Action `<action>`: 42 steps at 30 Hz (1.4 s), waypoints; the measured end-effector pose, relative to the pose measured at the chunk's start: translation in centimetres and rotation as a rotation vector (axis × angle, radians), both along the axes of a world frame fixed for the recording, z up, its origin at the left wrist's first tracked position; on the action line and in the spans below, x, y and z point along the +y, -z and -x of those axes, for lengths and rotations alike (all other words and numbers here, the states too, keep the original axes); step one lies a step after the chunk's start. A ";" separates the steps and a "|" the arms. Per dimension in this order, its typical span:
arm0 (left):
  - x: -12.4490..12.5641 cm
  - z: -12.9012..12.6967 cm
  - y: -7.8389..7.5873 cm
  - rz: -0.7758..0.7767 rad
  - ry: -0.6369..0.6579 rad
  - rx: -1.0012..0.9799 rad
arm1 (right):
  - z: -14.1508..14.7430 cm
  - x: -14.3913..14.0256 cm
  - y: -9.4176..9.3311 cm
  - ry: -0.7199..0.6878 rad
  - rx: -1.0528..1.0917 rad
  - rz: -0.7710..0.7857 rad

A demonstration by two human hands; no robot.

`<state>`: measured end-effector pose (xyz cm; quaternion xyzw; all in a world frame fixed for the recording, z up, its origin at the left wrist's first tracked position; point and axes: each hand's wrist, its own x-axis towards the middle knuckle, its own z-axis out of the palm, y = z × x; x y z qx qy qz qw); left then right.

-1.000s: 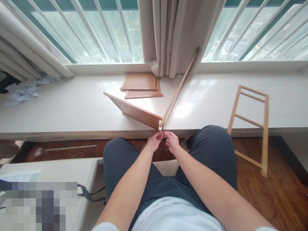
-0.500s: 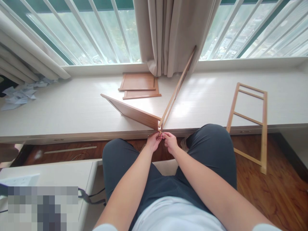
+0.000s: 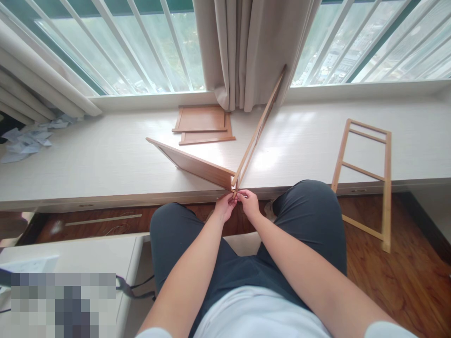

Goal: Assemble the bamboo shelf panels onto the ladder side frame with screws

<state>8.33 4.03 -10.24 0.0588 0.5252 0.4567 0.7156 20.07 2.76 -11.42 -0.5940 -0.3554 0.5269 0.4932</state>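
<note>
Right at the near edge of the counter [image 3: 105,169], both hands are meeting at one small spot. The left hand [image 3: 225,206] and the right hand [image 3: 249,205] are pinching fingertip to fingertip at the corner where the wooden panel [image 3: 197,165] and the slatted frame [image 3: 259,126] are coming together. Each grip is narrow, fingers drawn in tight around something too small to make out; it may be a fastener at the joint, but I cannot tell. Forearms are reaching straight out over the knees, which looks like a way of keeping the work close and steady.

Moving outward, the wooden panel is standing on its long edge, running away to the far left from the joint, while the slatted frame is rising from the same corner and slanting far right, its top end leaning against the curtain [image 3: 246,51]. That lean seems to be doing the propping, leaving both hands free for the corner.

Farther back, two flat boards [image 3: 203,124] are lying stacked near the curtain, well apart from the hands. Over on the right, a second ladder-like frame [image 3: 366,178] is resting tilted, its top against the counter edge and its foot on the wooden floor [image 3: 405,281]. Far left, crumpled paper [image 3: 28,138] is sitting beside the other curtain.
</note>
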 end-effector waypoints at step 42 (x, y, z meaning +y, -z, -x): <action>-1.8 -0.9 -1.9 -0.003 -0.063 -0.001 | 0.4 -0.6 0.1 -0.110 -0.278 -0.043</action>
